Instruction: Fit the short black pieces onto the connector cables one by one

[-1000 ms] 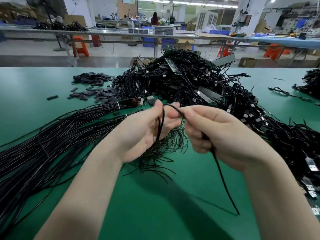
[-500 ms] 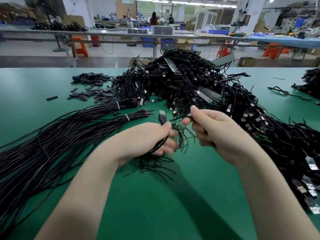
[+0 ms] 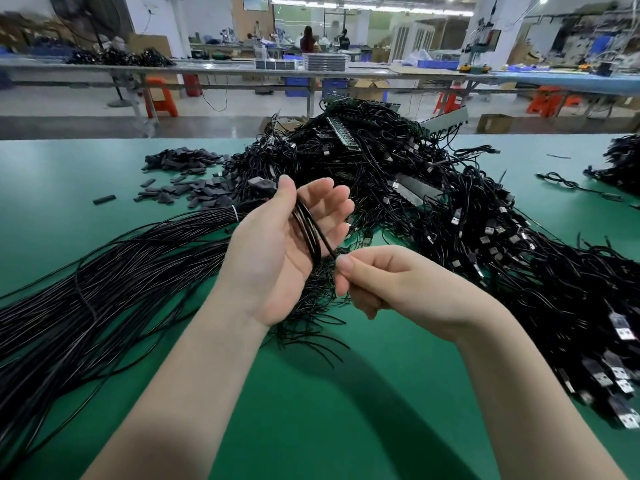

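Holding a looped connector cable (image 3: 309, 227) across its upturned palm, the left hand (image 3: 277, 251) sits at the centre of a green table (image 3: 311, 410), its thumb pressed over the strands and its fingers loosely spread; the cable's black plug (image 3: 260, 184) pokes out beyond the thumb tip toward 11 o'clock. Just to the 4 o'clock side of it, the right hand (image 3: 391, 282) is curled, its thumb and forefinger pinching the cable's free end where it leaves the left palm. Whether a black piece sits on that end cannot be told. A scatter of short black pieces (image 3: 183, 178) lies on the table at 10 o'clock from the hands, one stray piece (image 3: 104, 199) apart from it further left. A tied bundle of long black cables (image 3: 104, 271) fans out toward 8 o'clock. From 12 o'clock round to 4 o'clock runs a large tangled heap of plug-ended cables (image 3: 467, 220), with a smaller pile (image 3: 620, 164) at the table's far right edge. Workbenches (image 3: 242, 69) and orange stools (image 3: 161, 97) fill the hall behind.
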Available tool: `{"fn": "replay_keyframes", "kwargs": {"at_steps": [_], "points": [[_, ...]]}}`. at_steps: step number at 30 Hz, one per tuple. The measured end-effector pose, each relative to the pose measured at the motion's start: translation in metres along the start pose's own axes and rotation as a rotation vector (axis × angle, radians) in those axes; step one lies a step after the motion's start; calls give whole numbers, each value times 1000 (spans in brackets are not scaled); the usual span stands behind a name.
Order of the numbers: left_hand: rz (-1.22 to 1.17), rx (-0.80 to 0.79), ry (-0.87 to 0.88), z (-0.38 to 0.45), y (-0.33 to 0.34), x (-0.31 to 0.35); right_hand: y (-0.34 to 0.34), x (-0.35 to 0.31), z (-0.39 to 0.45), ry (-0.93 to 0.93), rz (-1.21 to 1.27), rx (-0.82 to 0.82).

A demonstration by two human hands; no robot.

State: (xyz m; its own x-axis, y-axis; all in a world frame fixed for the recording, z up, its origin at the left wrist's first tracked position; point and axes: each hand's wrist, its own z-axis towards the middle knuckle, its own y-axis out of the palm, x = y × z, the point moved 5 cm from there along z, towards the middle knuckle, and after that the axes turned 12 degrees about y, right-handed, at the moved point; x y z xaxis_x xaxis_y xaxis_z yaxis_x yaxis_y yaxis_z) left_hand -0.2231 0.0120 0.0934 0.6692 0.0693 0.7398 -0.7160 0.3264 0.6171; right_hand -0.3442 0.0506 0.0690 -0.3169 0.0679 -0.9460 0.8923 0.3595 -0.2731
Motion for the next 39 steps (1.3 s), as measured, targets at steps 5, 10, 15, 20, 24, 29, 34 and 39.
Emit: {"fn": "replay_keyframes", "kwargs": {"at_steps": [5,10,15,20,24,29,34,39], "points": [[-49,18,21,0,-2,8,2,2,-1,32,-32,-47],[169,-101,9,-5,4,-1,-1,-3,2,-29,-59,77],[232,-215,-84,-7,5,-13,0,-5,6,-88,82,150],[208,-173,-128,-8,2,-20,9,0,11,-23,86,145],[397,-166,-121,-7,-3,-16,13,1,14,-2,45,170],[875,-156,-45,-1,-20,-10,1,3,13,3,-260,389],[762,-101,-75,-1,-20,-23,14,8,21,10,-419,446],[810,-61,-162,-2,-30,-31,15,19,30,9,-525,528]]}}
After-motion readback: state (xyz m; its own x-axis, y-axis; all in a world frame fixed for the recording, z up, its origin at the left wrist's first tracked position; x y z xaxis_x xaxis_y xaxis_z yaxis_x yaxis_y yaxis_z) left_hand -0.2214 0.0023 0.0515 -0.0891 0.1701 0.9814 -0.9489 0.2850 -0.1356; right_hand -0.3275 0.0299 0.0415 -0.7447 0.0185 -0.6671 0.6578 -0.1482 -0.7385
